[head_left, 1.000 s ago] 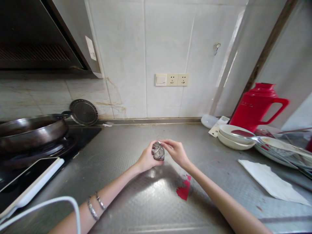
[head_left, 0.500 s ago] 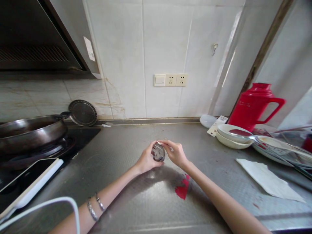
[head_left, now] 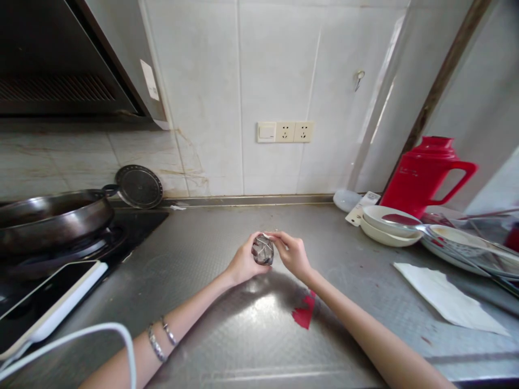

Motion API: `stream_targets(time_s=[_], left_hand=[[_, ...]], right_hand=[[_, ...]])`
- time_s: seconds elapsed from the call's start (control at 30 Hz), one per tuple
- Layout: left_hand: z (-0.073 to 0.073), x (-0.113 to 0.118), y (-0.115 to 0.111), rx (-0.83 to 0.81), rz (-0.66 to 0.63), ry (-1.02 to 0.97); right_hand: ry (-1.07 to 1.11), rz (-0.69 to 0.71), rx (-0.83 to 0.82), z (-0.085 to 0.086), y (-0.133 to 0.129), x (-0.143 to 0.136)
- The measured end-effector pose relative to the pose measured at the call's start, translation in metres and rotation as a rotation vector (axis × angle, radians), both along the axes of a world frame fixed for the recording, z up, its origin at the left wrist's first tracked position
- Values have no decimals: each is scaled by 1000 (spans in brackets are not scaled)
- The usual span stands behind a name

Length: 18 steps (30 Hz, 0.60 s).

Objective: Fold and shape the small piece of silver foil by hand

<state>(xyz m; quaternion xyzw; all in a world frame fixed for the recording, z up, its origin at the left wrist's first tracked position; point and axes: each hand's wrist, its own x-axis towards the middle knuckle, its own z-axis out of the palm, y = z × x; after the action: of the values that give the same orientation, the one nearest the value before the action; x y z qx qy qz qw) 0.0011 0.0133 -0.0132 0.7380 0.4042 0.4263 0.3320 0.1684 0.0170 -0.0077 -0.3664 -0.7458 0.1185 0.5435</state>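
Over the middle of the metal counter, my left hand [head_left: 245, 263] is closed around a small, round, dark grey object [head_left: 263, 250] with pale lines across its face; I cannot make out its kind. My right hand [head_left: 291, 255] pinches at the object's upper right edge. A thin white scrap [head_left: 266, 235] shows at the right fingertips, partly hidden by them. Torn red pieces [head_left: 303, 314] lie on the counter below my right wrist, apart from both hands.
On the left, a steel pan [head_left: 52, 219] stands on the black stove, with a phone [head_left: 44, 302] and white cable [head_left: 97, 327] in front. At right are a red thermos [head_left: 424, 175], stacked bowls [head_left: 389, 229], plates with utensils, and a white paper sheet [head_left: 448, 297]. A dark range hood [head_left: 68, 65] overhangs the stove.
The round object has turned slightly in the grip, so its pale lines show differently. Both hands stay in nearly the same place. The view has shifted a little.
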Motion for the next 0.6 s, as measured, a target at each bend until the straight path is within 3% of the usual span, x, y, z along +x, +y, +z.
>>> stream_targets(time_s=[0.27, 0.5, 0.6], left_hand=[[-4, -3, 6, -46, -23, -19], [-2, -1, 2, -23, -18, 16], [-3, -1, 4, -34, -25, 4]], right_hand=[[-97, 163, 138, -4, -4, -2], [40, -7, -67, -4, 2, -4], [19, 14, -12, -6, 0, -6]])
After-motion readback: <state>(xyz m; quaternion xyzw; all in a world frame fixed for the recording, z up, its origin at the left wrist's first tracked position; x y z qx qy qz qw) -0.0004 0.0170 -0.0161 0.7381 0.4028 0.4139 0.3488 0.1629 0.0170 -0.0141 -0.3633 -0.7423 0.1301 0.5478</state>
